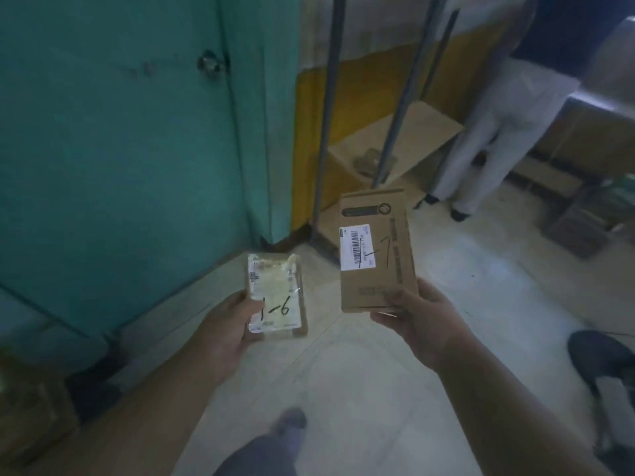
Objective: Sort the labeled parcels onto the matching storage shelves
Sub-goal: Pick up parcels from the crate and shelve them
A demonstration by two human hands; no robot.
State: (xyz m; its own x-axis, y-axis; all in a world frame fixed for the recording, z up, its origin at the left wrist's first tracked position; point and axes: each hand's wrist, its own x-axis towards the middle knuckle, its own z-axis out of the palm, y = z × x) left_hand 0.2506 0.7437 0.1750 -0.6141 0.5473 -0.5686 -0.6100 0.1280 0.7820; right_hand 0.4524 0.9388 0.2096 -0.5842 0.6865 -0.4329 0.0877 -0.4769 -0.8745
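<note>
The person stands holding two parcels face up, one in each hand, at lower centre of the frame. The left hand [229, 324] grips a small taped parcel [276, 294] by its lower left corner, thumb curled across the label; the handwriting on it reads "1-6". The right hand [417, 319] pinches the bottom edge of a taller brown carton [376, 250], thumb on its face, fingers behind. Its marking appears to read "1-7", though the first stroke runs across the barcode label and is uncertain.

Judgement: the step in hand is reading and comparing the two codes before shelving. Neither parcel is yet placed. The next move calls for finding the shelf positions that match each code and carrying each parcel to its own place, without mixing the two.

The metal shelf frame [324, 108] rises at upper centre, with a cardboard-lined lower shelf [417, 132] just behind the carton. No shelf numbering can be made out anywhere, so the matching positions cannot be confirmed. The upper tiers are cut off by the top edge. The scene is dim and blurred; small print on both labels is illegible. A second person in white trousers [498, 132] stands at upper right, torso out of view.
</note>
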